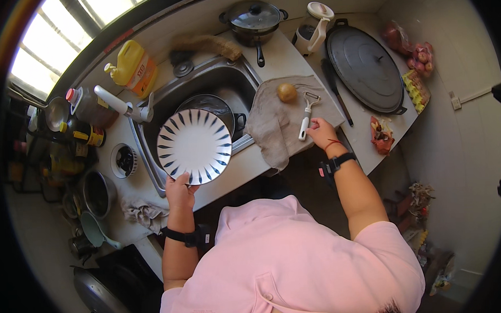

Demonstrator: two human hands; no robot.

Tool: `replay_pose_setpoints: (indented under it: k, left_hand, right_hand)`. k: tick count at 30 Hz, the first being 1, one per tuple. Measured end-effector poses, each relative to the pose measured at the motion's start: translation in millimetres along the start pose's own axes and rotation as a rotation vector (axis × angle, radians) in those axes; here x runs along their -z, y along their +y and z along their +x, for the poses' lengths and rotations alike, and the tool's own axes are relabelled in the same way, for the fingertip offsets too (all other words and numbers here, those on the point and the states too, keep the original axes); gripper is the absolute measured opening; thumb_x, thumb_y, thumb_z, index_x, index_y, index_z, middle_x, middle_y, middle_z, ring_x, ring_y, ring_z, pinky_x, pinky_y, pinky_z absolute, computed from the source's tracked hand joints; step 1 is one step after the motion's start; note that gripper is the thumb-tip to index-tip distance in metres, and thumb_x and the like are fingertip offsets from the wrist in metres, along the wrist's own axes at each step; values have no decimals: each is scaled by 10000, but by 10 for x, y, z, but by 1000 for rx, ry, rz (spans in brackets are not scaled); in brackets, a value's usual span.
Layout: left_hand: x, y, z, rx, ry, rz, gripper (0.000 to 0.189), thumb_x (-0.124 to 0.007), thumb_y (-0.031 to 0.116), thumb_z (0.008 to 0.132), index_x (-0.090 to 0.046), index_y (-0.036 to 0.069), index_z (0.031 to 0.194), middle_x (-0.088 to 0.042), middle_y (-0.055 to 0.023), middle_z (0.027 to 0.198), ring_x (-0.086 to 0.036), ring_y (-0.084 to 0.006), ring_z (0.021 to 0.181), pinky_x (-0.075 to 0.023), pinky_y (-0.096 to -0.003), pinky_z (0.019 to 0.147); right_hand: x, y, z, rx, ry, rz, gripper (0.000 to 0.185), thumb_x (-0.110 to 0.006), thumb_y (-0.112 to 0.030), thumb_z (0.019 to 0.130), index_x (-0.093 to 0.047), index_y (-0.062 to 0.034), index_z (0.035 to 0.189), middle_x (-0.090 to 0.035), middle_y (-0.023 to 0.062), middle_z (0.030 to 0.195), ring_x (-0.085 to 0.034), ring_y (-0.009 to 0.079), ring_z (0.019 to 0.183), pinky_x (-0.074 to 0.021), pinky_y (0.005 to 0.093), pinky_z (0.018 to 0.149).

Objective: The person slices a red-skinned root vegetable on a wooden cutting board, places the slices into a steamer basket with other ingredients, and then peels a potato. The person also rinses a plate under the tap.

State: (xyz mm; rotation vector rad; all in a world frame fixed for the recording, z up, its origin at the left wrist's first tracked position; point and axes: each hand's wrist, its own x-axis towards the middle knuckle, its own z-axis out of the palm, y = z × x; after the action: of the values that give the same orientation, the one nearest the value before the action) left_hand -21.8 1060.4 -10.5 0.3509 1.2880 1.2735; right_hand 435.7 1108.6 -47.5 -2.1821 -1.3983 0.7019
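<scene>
My left hand [181, 192] grips the lower rim of a white plate [194, 146] patterned with dark blue petal marks, held over the front of the steel sink [235, 80]. My right hand [322, 134] is at the white handle of a vegetable peeler [305, 121]; whether the fingers grip it or only touch it, I cannot tell. The peeler lies on a grey-beige cloth [273, 110] right of the sink. Beyond its blade a round yellow-brown potato or fruit [287, 92] rests on the same cloth. Behind the plate, a dark-handled pan [207, 103] sits in the sink, partly hidden.
A lidded pot [255, 22] stands behind the sink, with a glass kettle [312, 28] and a large oval lidded pan [365, 67] farther right. The faucet [129, 109], a yellow jug [135, 69] and a bowl [124, 160] are left. A crumpled cloth [145, 214] lies near the front edge.
</scene>
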Motion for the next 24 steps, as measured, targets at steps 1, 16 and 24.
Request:
replay_pose_setpoints:
  k: [1, 16, 24]
  left_hand:
    - [-80, -22, -35, 26, -42, -14, 389, -524, -15, 848, -491, 60, 1228, -653, -111, 1070, -703, -233, 836, -619, -356, 583]
    - [-1005, -902, -577, 59, 224, -193, 414, -498, -41, 834, -502, 42, 1240, -620, -138, 1147, -670, -287, 955, -604, -464, 744]
    - [-1177, -774, -600, 117, 153, -249, 431, -493, -77, 809, -501, -32, 1237, -614, -165, 1139, -676, -310, 959, -619, -427, 745]
  right_hand:
    - [-31, 0, 95, 9, 40, -53, 524, -813, -263, 719, -616, 11, 1119, -664, 143, 951, -651, 254, 891, -528, 346, 815]
    - [-9, 422, 808, -138, -92, 566, 290, -571, -31, 782, -541, -8, 1069, -636, 118, 881, -647, 193, 645, -518, 322, 571]
    - [139, -967, 605, 135, -670, 667, 264, -725, -142, 832, -552, -74, 1020, -556, -4, 725, -494, 71, 509, -370, 213, 425]
